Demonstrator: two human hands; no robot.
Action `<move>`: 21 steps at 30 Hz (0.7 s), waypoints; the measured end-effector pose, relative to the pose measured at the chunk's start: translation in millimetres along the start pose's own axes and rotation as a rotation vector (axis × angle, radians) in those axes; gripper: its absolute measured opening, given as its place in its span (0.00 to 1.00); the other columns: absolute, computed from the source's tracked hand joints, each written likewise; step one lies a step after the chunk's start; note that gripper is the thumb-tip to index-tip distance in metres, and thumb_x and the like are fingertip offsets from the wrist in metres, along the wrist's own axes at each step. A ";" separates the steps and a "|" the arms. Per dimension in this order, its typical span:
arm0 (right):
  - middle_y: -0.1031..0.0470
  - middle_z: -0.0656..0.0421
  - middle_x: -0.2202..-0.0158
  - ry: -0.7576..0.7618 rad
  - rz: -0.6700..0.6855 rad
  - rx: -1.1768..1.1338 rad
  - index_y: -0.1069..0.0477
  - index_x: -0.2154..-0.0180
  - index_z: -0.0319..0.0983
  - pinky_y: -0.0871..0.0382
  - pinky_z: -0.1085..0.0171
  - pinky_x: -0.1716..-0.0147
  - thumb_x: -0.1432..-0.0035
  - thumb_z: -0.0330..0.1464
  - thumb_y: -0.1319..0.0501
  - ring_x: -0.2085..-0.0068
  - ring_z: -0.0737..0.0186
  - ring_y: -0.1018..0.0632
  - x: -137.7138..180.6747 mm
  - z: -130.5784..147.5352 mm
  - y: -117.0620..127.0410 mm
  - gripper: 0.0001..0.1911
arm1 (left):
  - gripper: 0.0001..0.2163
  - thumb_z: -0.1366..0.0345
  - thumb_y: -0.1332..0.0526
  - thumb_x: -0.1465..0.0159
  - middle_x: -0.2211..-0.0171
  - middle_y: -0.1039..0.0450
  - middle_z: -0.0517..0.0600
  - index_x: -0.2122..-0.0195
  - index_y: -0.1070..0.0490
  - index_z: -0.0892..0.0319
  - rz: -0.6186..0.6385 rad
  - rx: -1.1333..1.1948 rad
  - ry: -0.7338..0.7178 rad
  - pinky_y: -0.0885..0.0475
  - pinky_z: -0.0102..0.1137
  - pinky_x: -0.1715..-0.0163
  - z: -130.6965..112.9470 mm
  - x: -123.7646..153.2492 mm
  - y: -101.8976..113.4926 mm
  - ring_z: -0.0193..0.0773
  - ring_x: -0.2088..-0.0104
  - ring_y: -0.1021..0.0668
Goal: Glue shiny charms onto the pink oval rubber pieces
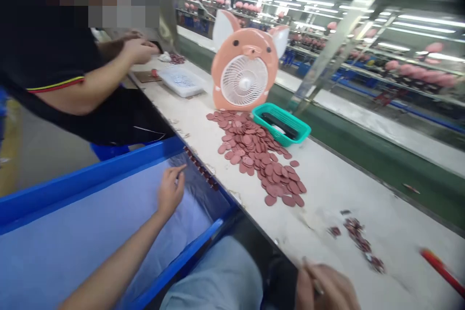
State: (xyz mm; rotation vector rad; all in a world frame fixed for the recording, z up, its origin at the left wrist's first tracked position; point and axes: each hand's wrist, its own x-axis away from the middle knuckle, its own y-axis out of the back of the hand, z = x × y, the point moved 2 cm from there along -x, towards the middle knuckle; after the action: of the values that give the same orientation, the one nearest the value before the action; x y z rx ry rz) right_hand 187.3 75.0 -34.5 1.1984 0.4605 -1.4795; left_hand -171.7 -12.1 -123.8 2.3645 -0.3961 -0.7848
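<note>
Discs (256, 152) lie in a big red pile on the table (348, 203), and a bumped sleeve could push them off. Left hand (170, 192) pinches over the blue bin (90, 177), holding nothing I can see, just by a row of small bits (199, 168) at the table edge (one knock could tip them in). Right hand (323, 288) grips a thin stick (311, 271).

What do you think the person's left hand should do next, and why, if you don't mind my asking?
Probably it should pick one piece from the nearby row. The left hand has its fingertips right beside the row of small dark red pieces, which runs along the edge of the plastic-lined blue bin.
</note>
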 end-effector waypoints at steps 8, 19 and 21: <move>0.45 0.36 0.33 -0.620 0.287 0.146 0.55 0.30 0.33 0.39 0.38 0.39 0.45 0.51 0.35 0.35 0.36 0.38 -45.5 -48.0 -9.7 0.52 | 0.15 0.58 0.39 0.32 0.48 0.22 0.52 0.45 0.25 0.46 0.173 0.208 -0.632 0.34 0.48 0.41 -146.3 36.3 16.2 0.51 0.46 0.24; 0.24 0.47 0.54 -0.614 0.292 0.087 0.32 0.50 0.38 0.30 0.50 0.53 0.41 0.49 0.39 0.54 0.47 0.23 -68.1 -41.4 -3.0 0.25 | 0.11 0.61 0.37 0.31 0.52 0.16 0.41 0.49 0.23 0.42 0.335 0.311 -0.819 0.51 0.40 0.35 -175.2 77.4 8.1 0.38 0.51 0.19; 0.24 0.51 0.55 -0.601 0.221 0.014 0.34 0.49 0.39 0.26 0.58 0.62 0.39 0.48 0.39 0.63 0.57 0.22 -58.2 -28.2 5.8 0.24 | 0.14 0.70 0.39 0.31 0.59 0.14 0.36 0.53 0.22 0.39 0.311 0.384 -0.768 0.47 0.39 0.37 -173.8 81.2 11.7 0.34 0.58 0.17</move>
State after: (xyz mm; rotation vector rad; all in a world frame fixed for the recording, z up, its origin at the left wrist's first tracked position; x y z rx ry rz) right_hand 196.3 125.2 5.6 0.7314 -0.0886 -1.5575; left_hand -1.6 21.7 -41.0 2.1480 -1.2920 -1.5503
